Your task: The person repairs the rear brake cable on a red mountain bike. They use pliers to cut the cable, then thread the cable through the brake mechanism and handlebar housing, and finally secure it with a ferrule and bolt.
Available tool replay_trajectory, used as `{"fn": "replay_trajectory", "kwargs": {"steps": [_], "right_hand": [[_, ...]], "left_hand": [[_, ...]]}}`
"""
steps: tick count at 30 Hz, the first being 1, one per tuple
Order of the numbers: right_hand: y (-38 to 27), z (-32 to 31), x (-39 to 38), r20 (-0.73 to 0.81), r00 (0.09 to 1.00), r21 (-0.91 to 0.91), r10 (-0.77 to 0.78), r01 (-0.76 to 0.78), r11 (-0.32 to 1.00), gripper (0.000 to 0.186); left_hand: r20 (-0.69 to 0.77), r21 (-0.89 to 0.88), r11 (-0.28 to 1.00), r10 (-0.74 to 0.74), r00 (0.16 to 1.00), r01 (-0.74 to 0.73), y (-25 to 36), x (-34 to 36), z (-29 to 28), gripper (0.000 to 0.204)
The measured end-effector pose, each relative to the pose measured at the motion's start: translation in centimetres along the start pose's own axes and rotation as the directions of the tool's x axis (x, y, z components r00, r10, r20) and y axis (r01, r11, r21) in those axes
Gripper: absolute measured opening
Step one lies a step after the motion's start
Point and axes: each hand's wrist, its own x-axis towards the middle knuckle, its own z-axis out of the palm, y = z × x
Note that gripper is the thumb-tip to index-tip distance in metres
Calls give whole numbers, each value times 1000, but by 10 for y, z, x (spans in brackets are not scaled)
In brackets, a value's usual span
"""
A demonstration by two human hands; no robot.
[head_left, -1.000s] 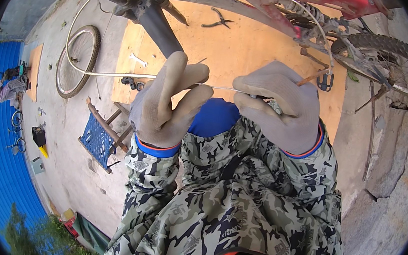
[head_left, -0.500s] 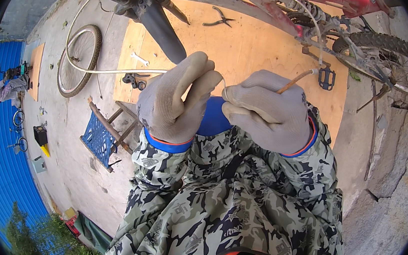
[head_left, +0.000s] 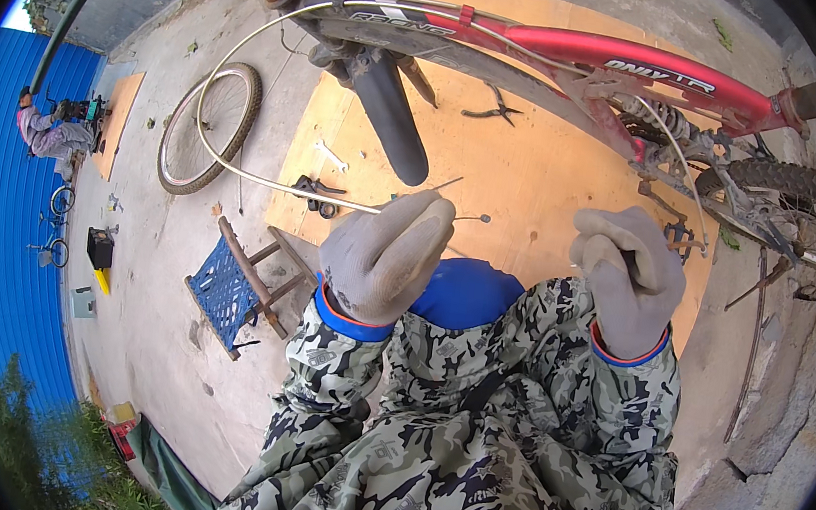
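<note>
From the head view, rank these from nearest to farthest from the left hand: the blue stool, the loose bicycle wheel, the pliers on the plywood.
Measured from the left hand:
1. Blue stool, just to its left on the concrete.
2. Pliers, up and right on the plywood.
3. Loose bicycle wheel, farther up-left, lying flat.

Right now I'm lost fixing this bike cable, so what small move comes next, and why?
Probably bring the right hand back to the cable end. The left hand pinches the white cable housing with bare wire poking out, while the right grips a small tool apart from it.
</note>
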Motion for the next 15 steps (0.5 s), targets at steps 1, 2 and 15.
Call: {"fn": "replay_trajectory", "kwargs": {"steps": [1, 2, 15], "right_hand": [[-1, -5, -4, -59, 998, 67, 16, -12, 998, 21], [0, -9, -6, -100, 993, 62, 64, -58, 996, 22], [30, -127, -32, -531, 831, -145, 162, -278, 949, 53]], "left_hand": [[-31, 1, 1000, -26, 999, 26, -4, -7, -4, 43], [-31, 44, 998, -48, 998, 50, -11, -13, -15, 50], [-821, -197, 980, -159, 549, -10, -91, -70, -85, 63]]}}
